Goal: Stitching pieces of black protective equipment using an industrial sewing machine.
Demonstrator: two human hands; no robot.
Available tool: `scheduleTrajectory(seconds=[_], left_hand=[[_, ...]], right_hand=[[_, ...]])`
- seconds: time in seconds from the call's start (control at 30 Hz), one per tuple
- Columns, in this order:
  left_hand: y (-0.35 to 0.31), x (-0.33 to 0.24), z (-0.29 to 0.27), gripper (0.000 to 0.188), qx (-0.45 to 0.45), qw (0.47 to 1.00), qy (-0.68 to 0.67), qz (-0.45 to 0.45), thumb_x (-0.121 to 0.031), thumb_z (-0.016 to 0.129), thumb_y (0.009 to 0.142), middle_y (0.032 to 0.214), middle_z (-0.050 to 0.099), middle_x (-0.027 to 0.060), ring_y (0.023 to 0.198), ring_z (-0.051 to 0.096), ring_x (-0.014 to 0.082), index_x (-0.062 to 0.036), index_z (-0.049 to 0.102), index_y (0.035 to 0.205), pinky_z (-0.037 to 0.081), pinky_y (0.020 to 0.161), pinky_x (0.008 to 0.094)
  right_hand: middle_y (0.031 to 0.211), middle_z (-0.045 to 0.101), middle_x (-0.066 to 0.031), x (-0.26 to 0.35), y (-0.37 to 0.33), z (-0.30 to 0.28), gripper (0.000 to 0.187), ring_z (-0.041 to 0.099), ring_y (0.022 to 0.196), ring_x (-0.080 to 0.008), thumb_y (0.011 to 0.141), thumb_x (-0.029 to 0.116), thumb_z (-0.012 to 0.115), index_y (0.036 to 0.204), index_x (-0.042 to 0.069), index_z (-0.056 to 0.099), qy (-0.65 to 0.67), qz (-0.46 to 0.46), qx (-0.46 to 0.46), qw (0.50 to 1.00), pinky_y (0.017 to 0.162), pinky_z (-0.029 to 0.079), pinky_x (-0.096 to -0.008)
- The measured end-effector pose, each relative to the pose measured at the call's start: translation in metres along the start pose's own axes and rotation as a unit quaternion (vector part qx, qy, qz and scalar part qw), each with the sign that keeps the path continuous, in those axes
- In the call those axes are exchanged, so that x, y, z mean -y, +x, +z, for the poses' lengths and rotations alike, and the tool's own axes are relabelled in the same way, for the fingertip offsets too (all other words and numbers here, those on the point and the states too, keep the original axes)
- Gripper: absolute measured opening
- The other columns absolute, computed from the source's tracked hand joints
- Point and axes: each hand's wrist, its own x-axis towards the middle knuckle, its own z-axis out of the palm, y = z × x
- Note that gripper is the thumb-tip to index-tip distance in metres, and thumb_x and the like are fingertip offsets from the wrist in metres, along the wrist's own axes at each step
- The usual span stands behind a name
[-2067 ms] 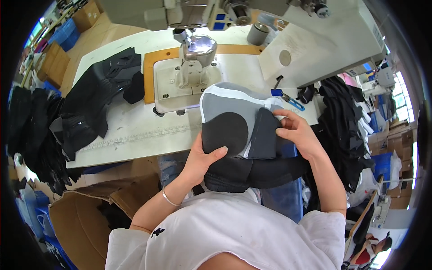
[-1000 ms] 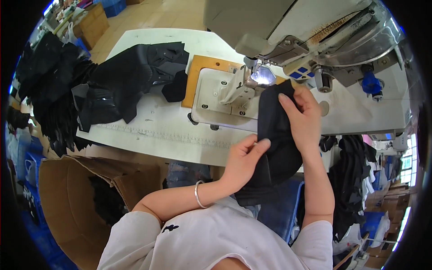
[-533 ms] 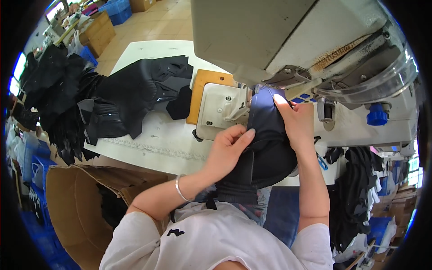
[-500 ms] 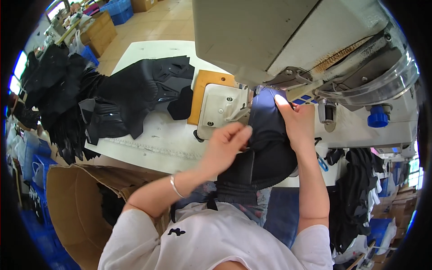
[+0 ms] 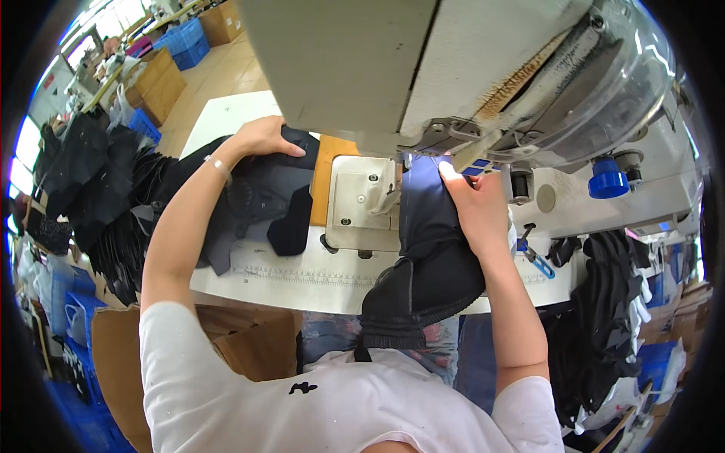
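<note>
My right hand [image 5: 481, 210] grips the far right edge of a black sewn garment piece [image 5: 427, 226], its thumb on top near the sewing machine's needle area. The black piece runs from under the machine head toward my lap, its gathered, elastic-looking end [image 5: 394, 331] hanging over the table edge. My left hand [image 5: 264, 138] lies on the far side of a layer of flat black cut pieces [image 5: 260, 196] at the left of the table. Its thumb is stretched away from the fingers, which are partly hidden.
The sewing machine head [image 5: 340, 68] overhangs the white table [image 5: 249, 291]. A metal plate [image 5: 351, 204] sits beside the needle. Blue-handled snippers [image 5: 540, 260] lie at right. More black pieces [image 5: 98, 189] drape at far left; a cardboard box [image 5: 260, 343] stands below.
My left hand has left the garment piece at the machine and moved far left onto the black cut pieces. My right hand keeps its grip. The view has shifted slightly.
</note>
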Motion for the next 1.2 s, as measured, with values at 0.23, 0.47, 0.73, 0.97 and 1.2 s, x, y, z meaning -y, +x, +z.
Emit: scheduleTrajectory(seconds=[0.23, 0.47, 0.73, 0.97, 1.2], left_hand=[[-0.089, -0.157, -0.053, 0.042, -0.033, 0.934, -0.354, -0.040, -0.019, 0.078, 0.073, 0.086, 0.068, 0.0068, 0.075, 0.062, 0.0096, 0.0070, 0.064, 0.103, 0.051, 0.070, 0.0246], [-0.089, -0.189, -0.039, 0.044, -0.067, 0.947, -0.312, -0.040, -0.026, 0.078, 0.073, 0.083, 0.068, 0.0083, 0.074, 0.062, 0.0127, 0.0065, 0.065, 0.100, 0.050, 0.071, 0.0267], [-0.075, -0.204, -0.031, 0.048, -0.127, 0.954, -0.264, 0.058, -0.032, 0.077, 0.073, 0.094, 0.069, 0.0146, 0.089, 0.064, 0.0214, 0.0029, 0.066, 0.104, 0.048, 0.082, 0.0312], [-0.063, -0.199, -0.027, 0.066, -0.164, 0.960, -0.211, 0.087, -0.037, 0.080, 0.071, 0.108, 0.065, 0.0188, 0.101, 0.063, 0.0290, 0.0031, 0.054, 0.117, 0.047, 0.087, 0.0346], [-0.060, -0.196, -0.025, 0.068, -0.160, 0.962, -0.201, 0.092, -0.036, 0.082, 0.069, 0.109, 0.064, 0.0174, 0.100, 0.062, 0.0279, 0.0025, 0.052, 0.117, 0.047, 0.086, 0.0345]], right_hand=[[0.067, 0.052, 0.0011, 0.001, -0.004, 0.001, 0.039, 0.046, 0.063, -0.0063, 0.080, 0.035, 0.071, 0.079, 0.001, 0.052, 0.060, -0.070, -0.030, 0.995, 0.057, 0.039, -0.0220], [0.060, 0.054, -0.0084, 0.017, -0.011, 0.002, 0.019, 0.044, 0.058, -0.0134, 0.084, 0.015, 0.063, 0.078, -0.003, 0.056, 0.040, -0.033, 0.008, 0.999, 0.058, 0.041, -0.0308], [0.059, 0.052, -0.0121, 0.012, -0.014, 0.002, 0.022, 0.042, 0.054, -0.0159, 0.084, 0.018, 0.062, 0.077, -0.002, 0.055, 0.014, -0.062, -0.007, 0.998, 0.055, 0.039, -0.0326], [0.061, 0.052, -0.0152, 0.014, -0.014, 0.002, 0.023, 0.044, 0.054, -0.0219, 0.083, 0.017, 0.062, 0.077, -0.003, 0.053, 0.005, -0.075, -0.024, 0.997, 0.056, 0.040, -0.0346], [0.063, 0.054, -0.0154, 0.016, -0.014, 0.003, 0.016, 0.044, 0.055, -0.0191, 0.083, 0.013, 0.062, 0.081, -0.003, 0.056, 0.044, -0.087, -0.006, 0.995, 0.056, 0.040, -0.0334]])
